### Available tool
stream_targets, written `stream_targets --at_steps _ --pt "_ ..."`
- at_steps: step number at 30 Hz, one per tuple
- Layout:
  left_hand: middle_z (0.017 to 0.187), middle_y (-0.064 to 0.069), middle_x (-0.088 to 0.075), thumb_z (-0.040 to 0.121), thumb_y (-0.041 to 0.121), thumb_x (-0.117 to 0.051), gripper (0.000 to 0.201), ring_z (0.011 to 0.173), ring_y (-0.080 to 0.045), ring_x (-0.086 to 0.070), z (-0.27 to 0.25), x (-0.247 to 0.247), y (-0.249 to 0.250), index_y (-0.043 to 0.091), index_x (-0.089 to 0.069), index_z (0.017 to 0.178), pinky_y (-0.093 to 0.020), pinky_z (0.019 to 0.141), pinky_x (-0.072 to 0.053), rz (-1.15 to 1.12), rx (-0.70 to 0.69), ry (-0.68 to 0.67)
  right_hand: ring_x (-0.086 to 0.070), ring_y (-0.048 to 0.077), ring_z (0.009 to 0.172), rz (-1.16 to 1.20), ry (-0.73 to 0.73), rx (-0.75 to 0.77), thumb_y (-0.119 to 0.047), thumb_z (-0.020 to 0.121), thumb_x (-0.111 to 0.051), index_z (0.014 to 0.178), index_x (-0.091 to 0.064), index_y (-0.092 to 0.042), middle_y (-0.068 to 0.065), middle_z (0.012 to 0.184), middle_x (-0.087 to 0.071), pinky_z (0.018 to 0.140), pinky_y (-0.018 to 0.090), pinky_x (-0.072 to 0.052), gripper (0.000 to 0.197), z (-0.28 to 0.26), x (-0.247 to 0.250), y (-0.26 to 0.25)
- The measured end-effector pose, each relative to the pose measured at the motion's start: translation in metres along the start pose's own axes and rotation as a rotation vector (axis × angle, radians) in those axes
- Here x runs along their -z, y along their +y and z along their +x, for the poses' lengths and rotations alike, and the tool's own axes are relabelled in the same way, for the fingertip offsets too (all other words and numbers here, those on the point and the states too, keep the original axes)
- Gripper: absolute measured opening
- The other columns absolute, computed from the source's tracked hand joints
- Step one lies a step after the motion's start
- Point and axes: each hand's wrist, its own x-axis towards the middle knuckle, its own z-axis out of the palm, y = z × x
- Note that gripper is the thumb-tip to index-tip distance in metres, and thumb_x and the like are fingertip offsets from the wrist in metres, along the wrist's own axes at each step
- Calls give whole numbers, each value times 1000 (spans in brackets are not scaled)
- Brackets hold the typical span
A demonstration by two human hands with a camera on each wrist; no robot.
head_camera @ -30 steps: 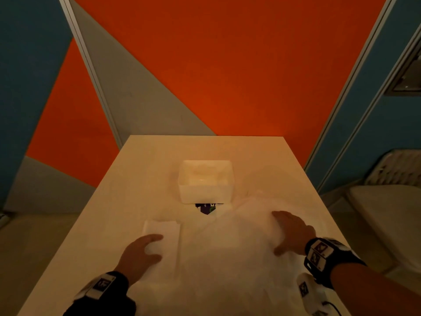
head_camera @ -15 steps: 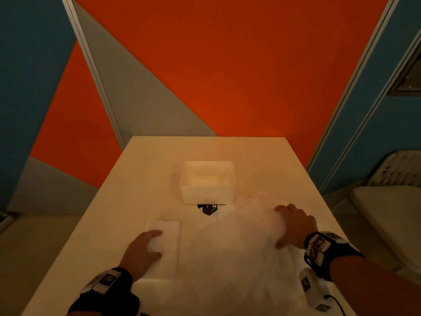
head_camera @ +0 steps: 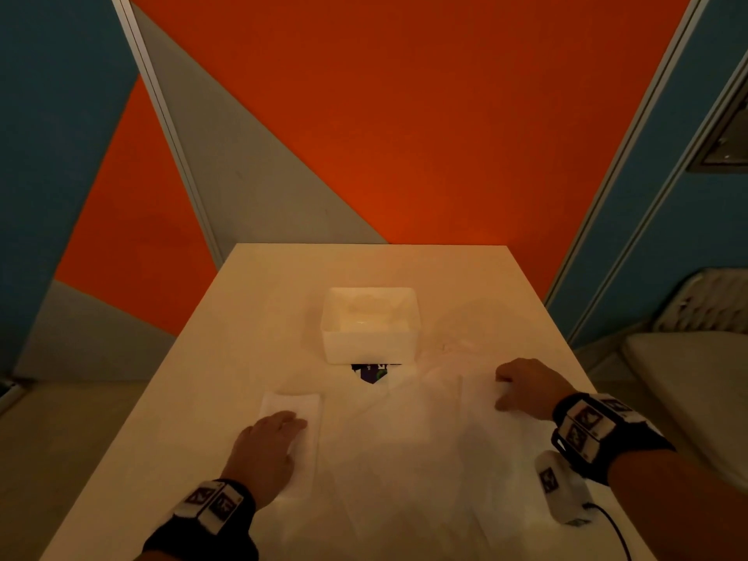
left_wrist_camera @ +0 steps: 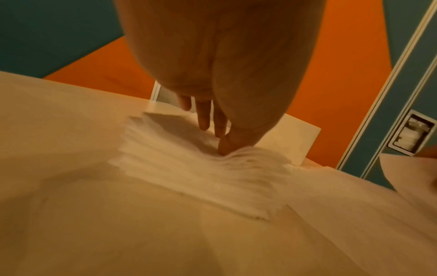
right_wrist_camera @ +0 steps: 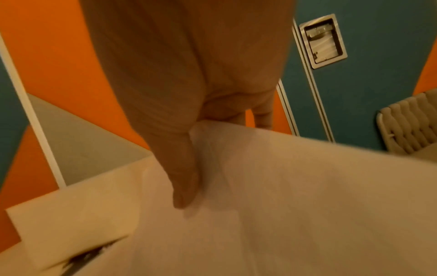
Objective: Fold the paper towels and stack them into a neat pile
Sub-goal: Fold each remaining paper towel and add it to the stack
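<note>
My left hand (head_camera: pixel 265 449) lies flat, fingers straight and close together, pressing on the folded white paper towel stack (head_camera: pixel 293 415). In the left wrist view the fingertips (left_wrist_camera: pixel 223 147) dent the top ply, which ripples around them. My right hand (head_camera: pixel 526 388) rests palm down, fingers bent over the far edge of the large, thin, white unfolded paper towel sheet (head_camera: pixel 425 447). Whether this grip pinches that edge or only presses it, I cannot tell; the right wrist view shows the thumb (right_wrist_camera: pixel 184 186) laid along the sheet.

Positions, taken from the white rectangular plastic bin (head_camera: pixel 370 325): the folded stack lies on the near left side of the bin, well apart from it. The unfolded sheet spreads on the near side and near right of the bin, reaching toward the near edge of the pale cream desk (head_camera: pixel 251 317). A small dark purple printed item (head_camera: pixel 370 372) shows just at the near foot of the bin, partly under the sheet.

Assessment of handling: the sheet appears very light, limp and easily creased, with no stiffness of its own. It is likely to drift or tear under a hard pull. I judge the best hold to be a light pinch at two corners of one edge, carrying it over flat. The stack is soft and its plies may skid, so steady downward pressure seems advisable.
</note>
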Motion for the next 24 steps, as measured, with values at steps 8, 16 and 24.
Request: stream_targets --at_steps 8,16,24 --pt "155 5 -12 93 14 -39 60 141 -19 -18 -1 -10 -5 44 -27 143 -25 115 -19 -100 -56 -30 -61 20 80 289 84 118 -25 87 -67 88 -70 -1 13 91 -66 72 29 -46 24 -19 31 -25" --pt "126 3 -57 83 58 -42 40 119 -14 -51 7 32 29 34 -63 108 -21 100 -34 -511 -5 31 -67 23 69 1130 251 280 -15 93 -59 83 -69 3 12 79 -72 63 25 -54 23 -59 35 -72" --pt "91 -17 -70 88 55 -41 62 82 -25 -66 4 108 96 2 -71 100 -31 75 -52 -1442 -7 -94 -71 24 86 1621 211 256 -15 94 -56 98 -72 -9 9 97 -74 71 35 -59 17 -72 25 -103"
